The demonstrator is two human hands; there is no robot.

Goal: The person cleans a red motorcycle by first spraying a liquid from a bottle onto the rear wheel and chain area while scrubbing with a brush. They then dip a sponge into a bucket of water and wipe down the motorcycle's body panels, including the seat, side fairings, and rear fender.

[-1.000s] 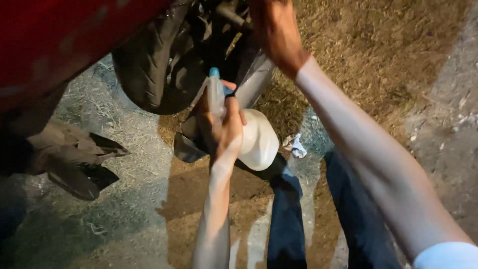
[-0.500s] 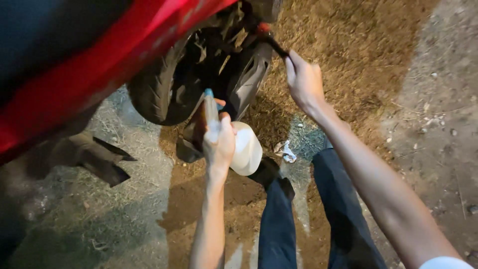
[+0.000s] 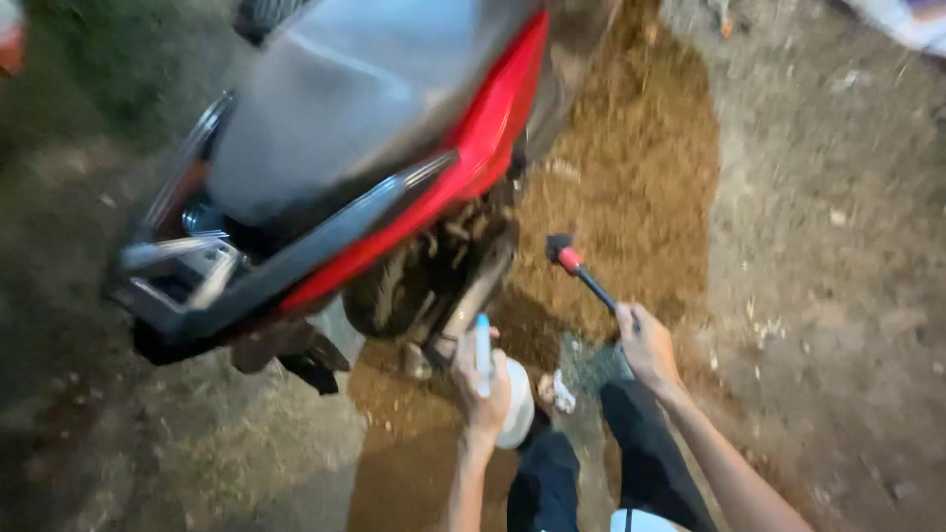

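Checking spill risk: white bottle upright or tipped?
Upright: the bottle stands on the ground, nozzle pointing up, left hand wrapped around it.

at twelve o'clock i see a red and grey scooter; the brush is black with red, the bottle white, blue-tipped.

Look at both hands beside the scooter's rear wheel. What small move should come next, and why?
Probably bring the brush in the right hand back to the rear wheel: its red-collared head hangs in the air, apart from the tyre, while the left hand already holds the white spray bottle by the wheel.
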